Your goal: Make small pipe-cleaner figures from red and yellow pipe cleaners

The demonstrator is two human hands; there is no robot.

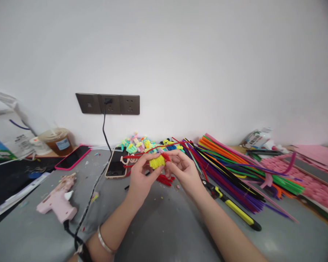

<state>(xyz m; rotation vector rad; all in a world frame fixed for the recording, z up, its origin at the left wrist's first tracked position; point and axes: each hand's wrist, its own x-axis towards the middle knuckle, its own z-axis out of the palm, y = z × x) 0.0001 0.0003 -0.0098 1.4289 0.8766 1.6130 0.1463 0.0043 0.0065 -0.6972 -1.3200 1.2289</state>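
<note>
In front of me, a yellow coil of wound pipe cleaner (156,162) is pinched between the thumb and fingers of my left hand (140,176). My right hand (183,170) closes its fingertips on a red fuzzy pipe cleaner piece (166,157) at the coil's right end, and the two parts touch. Long red strands stretch leftward and rightward behind my fingers; where they attach is hidden. Just beneath the hands lie some red pipe cleaner pieces (165,180) on the grey mat (155,222).
Pliers (236,211) and bundled coloured pipe cleaners (235,171) lie at right. Small colourful pieces (138,143) are heaped by the wall. At left are a pink glue gun (57,202) with its cord, a pink-cased phone (73,157), another phone (117,163) and a drink cup (57,142).
</note>
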